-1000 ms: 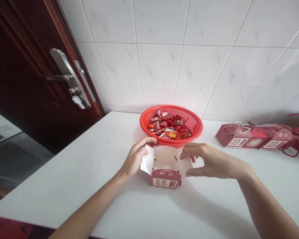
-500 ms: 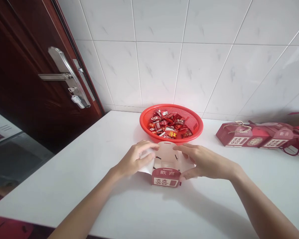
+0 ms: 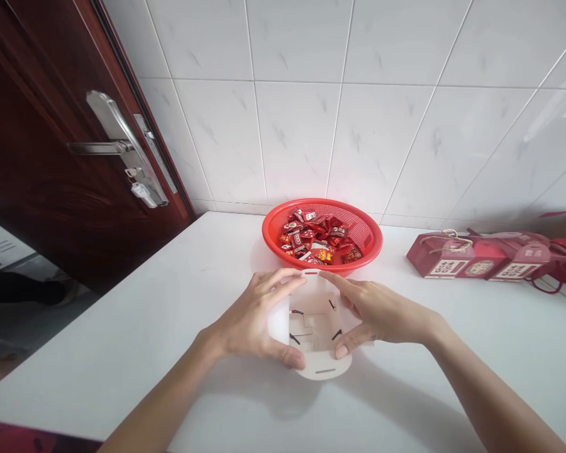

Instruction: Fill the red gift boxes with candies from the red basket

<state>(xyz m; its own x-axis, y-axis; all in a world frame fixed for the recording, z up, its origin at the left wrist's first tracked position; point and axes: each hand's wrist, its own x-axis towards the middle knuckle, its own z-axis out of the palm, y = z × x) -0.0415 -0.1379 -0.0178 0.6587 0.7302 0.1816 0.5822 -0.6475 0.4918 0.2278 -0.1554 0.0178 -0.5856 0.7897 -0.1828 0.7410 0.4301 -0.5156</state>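
"Is the basket (image 3: 366,231) near the back edge of the worktop (image 3: 193,283) plastic?"
"Looks it, glossy. The worktop's smooth, the open box (image 3: 321,362) matt card."
"And the door (image 3: 42,126)?"
"Wood, with 1 shiny metal handle (image 3: 97,148)."

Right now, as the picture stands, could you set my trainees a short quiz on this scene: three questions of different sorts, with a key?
1. True or false: the open paper carton is between the left hand and the right hand.
2. What lies in the red mesh basket? a) coins b) wrapped sweets c) eggs
3. Fill in: the twine-handled gift box is to the ___ of the basket.

Key: 1 true; 2 b; 3 right
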